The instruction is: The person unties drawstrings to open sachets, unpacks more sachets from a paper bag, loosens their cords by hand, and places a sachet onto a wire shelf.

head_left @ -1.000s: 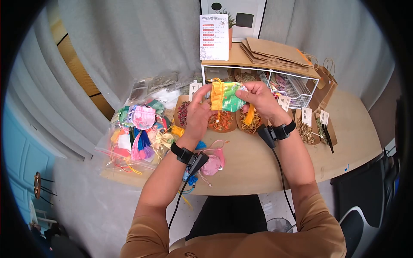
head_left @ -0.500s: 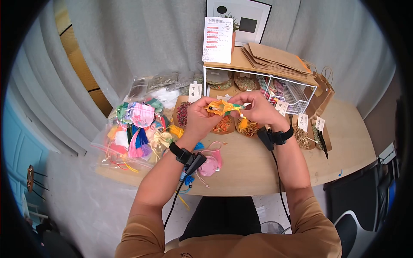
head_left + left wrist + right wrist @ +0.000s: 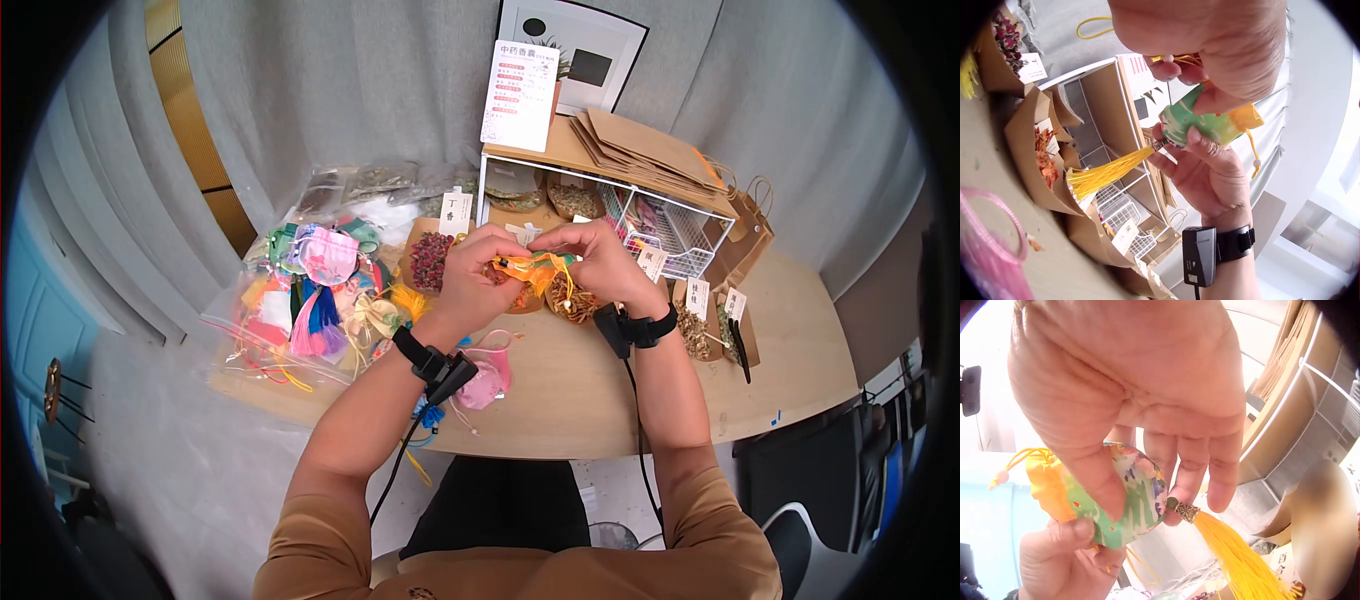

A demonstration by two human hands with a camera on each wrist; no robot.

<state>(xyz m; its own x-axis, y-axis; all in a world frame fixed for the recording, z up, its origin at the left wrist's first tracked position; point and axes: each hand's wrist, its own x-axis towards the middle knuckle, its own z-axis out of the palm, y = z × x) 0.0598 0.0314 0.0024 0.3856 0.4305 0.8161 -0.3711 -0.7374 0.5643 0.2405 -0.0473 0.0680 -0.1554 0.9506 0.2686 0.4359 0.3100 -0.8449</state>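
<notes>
A small green pouch with a yellow gathered top (image 3: 537,264) is held between both hands above the table. My left hand (image 3: 480,275) pinches it near the yellow end; in the right wrist view that thumb presses on the green cloth (image 3: 1122,528). My right hand (image 3: 608,265) grips the pouch's other end with thumb and fingers, seen in the left wrist view near the green body (image 3: 1191,122). From that end hangs a yellow tassel (image 3: 1229,550) below a metal cap (image 3: 1186,512). A yellow cord with a white bead (image 3: 1257,164) dangles at the gathered end.
Colourful pouches and tassels (image 3: 325,265) lie on plastic at the left. Paper trays of dried flowers (image 3: 431,262) and herbs (image 3: 692,330) stand behind the hands, before a shelf with paper bags (image 3: 650,150). A pink pouch (image 3: 480,386) lies near the front edge.
The pouch was held up with its green side to the head view, then turned and lowered slightly; the yellow top now shows most. Both hands keep hold of it.
</notes>
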